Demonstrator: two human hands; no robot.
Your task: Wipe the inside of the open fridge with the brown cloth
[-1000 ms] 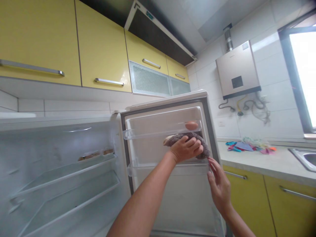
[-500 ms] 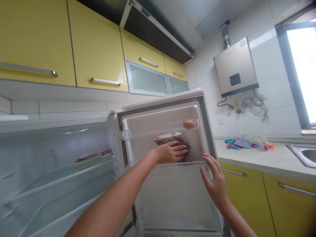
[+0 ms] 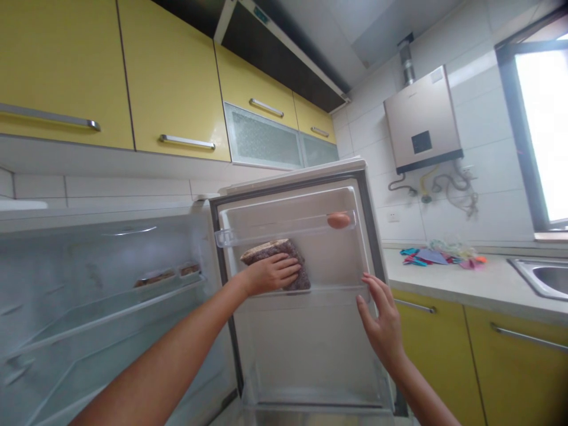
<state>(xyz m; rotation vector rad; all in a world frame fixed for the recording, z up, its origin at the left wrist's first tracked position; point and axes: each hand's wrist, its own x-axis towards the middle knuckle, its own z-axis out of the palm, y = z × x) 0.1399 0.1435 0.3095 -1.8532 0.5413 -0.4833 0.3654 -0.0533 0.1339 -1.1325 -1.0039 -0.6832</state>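
Note:
The fridge door [image 3: 310,331] stands open in front of me. My left hand [image 3: 270,273] presses a brownish-grey cloth [image 3: 277,255] flat against the door's inner wall, just above the middle door shelf [image 3: 331,291]. My right hand [image 3: 382,319] is open with fingers spread, its fingertips touching the right end of that shelf at the door's edge. A single brown egg [image 3: 338,220] lies at the right end of the upper door shelf [image 3: 266,234].
The fridge interior [image 3: 106,307] at left has clear shelves, with a small tray of brown items [image 3: 164,276] on one. Yellow cabinets hang above. At right a counter [image 3: 479,284] carries colourful rags [image 3: 439,255] and a sink [image 3: 544,277]. A water heater [image 3: 421,127] hangs on the tiled wall.
My left hand has slid the cloth leftward and downward across the door's inner wall. My right hand has opened and shifted slightly left along the shelf end.

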